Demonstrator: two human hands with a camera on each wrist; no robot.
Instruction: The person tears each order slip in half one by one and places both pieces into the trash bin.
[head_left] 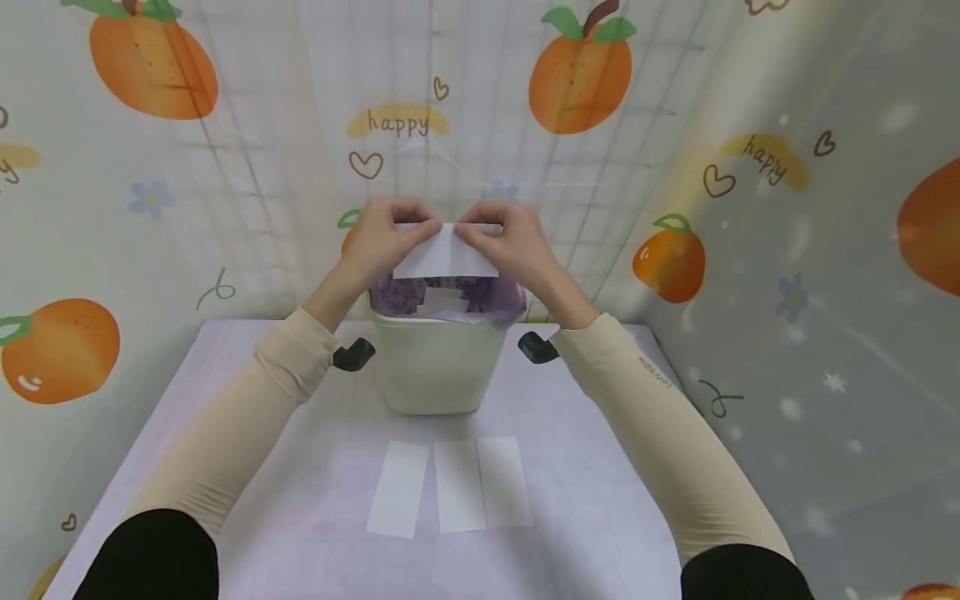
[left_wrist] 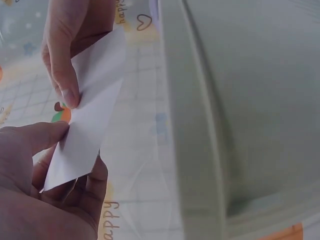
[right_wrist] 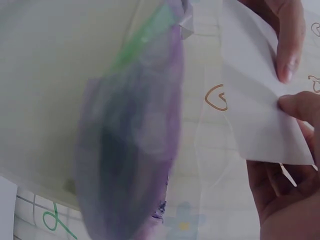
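Observation:
A white strip of paper [head_left: 447,262] is held sideways above the mouth of a pale trash bin [head_left: 442,371]. My left hand [head_left: 388,237] pinches its upper edge left of the middle, thumb in front and fingers behind. From the other side my right hand [head_left: 516,242] pinches the same edge, the two thumb tips close together. In the left wrist view the paper [left_wrist: 95,105] looks whole, without a visible tear. A purple bag [head_left: 506,300] lines the bin and folds over its rim. Inside lie white paper pieces [head_left: 441,298].
Three white paper strips, a left one [head_left: 399,489], a middle one [head_left: 459,486] and a right one [head_left: 504,482], lie on the white table [head_left: 300,500] in front of the bin. A curtain [head_left: 285,167] printed with oranges hangs close behind.

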